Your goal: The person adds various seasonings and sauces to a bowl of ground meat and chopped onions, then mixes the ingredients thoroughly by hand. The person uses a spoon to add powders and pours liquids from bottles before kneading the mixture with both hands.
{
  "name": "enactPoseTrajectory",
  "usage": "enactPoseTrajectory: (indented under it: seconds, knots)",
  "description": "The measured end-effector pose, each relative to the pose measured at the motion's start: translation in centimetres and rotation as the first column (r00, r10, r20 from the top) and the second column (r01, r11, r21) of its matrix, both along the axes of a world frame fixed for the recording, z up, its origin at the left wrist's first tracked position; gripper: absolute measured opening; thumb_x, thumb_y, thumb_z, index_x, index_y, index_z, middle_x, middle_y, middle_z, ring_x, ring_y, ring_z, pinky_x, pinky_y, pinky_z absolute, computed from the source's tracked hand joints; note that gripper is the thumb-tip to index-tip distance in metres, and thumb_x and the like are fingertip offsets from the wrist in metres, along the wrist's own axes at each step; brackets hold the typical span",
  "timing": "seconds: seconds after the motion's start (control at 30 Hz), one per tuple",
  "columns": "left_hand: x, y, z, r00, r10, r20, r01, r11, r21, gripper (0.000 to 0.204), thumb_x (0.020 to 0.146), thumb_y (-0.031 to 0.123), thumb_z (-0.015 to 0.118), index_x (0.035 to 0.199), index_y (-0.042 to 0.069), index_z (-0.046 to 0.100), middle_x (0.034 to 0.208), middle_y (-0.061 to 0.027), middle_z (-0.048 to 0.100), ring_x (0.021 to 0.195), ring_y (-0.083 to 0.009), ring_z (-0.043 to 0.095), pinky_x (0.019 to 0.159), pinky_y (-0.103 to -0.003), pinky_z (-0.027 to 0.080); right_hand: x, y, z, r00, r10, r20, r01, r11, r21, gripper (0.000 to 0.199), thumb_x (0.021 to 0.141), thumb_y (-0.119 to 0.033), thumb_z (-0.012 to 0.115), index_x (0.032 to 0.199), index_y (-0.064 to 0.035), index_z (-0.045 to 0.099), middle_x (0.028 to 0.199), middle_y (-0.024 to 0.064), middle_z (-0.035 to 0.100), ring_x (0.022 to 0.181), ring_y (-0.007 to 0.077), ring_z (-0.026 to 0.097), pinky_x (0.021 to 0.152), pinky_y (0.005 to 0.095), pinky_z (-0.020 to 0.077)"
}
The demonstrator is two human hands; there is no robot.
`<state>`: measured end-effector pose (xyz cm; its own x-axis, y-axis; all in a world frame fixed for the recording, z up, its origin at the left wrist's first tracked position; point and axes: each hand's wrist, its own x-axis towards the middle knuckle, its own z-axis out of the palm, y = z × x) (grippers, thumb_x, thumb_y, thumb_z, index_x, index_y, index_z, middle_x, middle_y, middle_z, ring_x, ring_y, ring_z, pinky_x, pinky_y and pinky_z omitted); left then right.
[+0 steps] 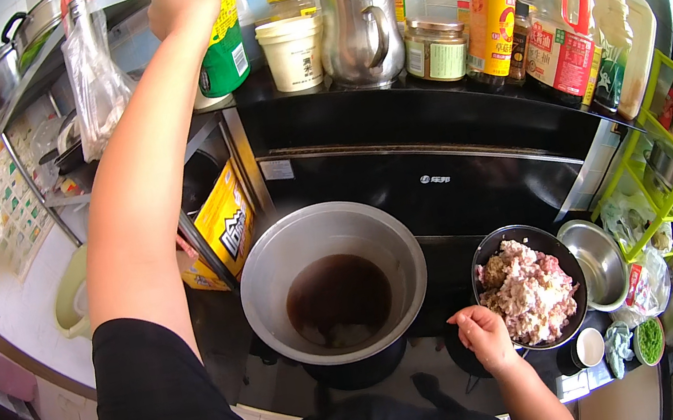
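Note:
My left hand is raised at the top, closed around a green bottle with a yellow-green label above the back ledge; the bottle's upper part is cut off by the frame. Below my outstretched arm stands a large grey metal pot with dark brown liquid in it. My right hand is low, between the pot and a dark pan, fingers curled together, nothing visible in them. Pale minced meat with a brown patch is heaped in the pan.
Bottles, jars and a metal kettle line the ledge behind the stove. Right of the pan are a steel bowl, a white cup, a bowl of chopped greens and a green rack. A yellow box stands left of the pot.

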<state>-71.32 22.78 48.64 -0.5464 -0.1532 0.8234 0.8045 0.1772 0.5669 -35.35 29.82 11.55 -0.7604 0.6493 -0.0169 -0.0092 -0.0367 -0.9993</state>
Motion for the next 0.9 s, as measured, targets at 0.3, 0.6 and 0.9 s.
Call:
enactPoseTrajectory:
  seconds: [0.3, 0.6, 0.9]
  knots:
    - [11.7, -6.7, -9.7, 0.735, -0.668, -0.12, 0.658, 0.745, -0.115, 0.062, 0.063, 0.009, 0.079, 0.114, -0.003, 0.046, 0.1, -0.0117, 0.06, 0.095, -0.0178, 0.057, 0.086, -0.033, 0.047, 0.9, 2.5, 10.9, 0.992, 0.008, -0.123, 0.033, 0.944, 0.329, 0.014, 0.088, -0.014, 0.054, 0.091, -0.0015, 0.058, 0.063, -0.0032, 0.049, 0.054, 0.0041, 0.042, 0.048, 0.0176, 0.0348]
    - [26.1, -5.3, -21.1, 0.603, -0.788, 0.123, 0.771, 0.538, -0.341, 0.071, 0.058, 0.009, 0.079, 0.118, 0.0, 0.044, 0.106, -0.0123, 0.057, 0.099, -0.0198, 0.056, 0.086, -0.031, 0.044, 3.2, 2.4, 23.3, 0.875, 0.462, -0.143, -0.044, 0.371, 0.928, 0.049, 0.067, -0.019, 0.075, 0.109, -0.0036, 0.054, 0.095, 0.0092, 0.054, 0.088, 0.0196, 0.055, 0.073, 0.0279, 0.046]
    - [31.7, -1.8, -25.6, 0.617, -0.755, 0.224, 0.717, 0.421, -0.555, 0.073, 0.057, 0.008, 0.079, 0.12, 0.0, 0.043, 0.108, -0.015, 0.056, 0.099, -0.0244, 0.056, 0.088, -0.032, 0.043, 8.5, 5.2, 23.0, 0.813, 0.299, 0.5, -0.574, 0.262, 0.776, 0.053, 0.058, -0.012, 0.076, 0.103, -0.0039, 0.05, 0.095, 0.0125, 0.054, 0.087, 0.0248, 0.055, 0.078, 0.0307, 0.0466]
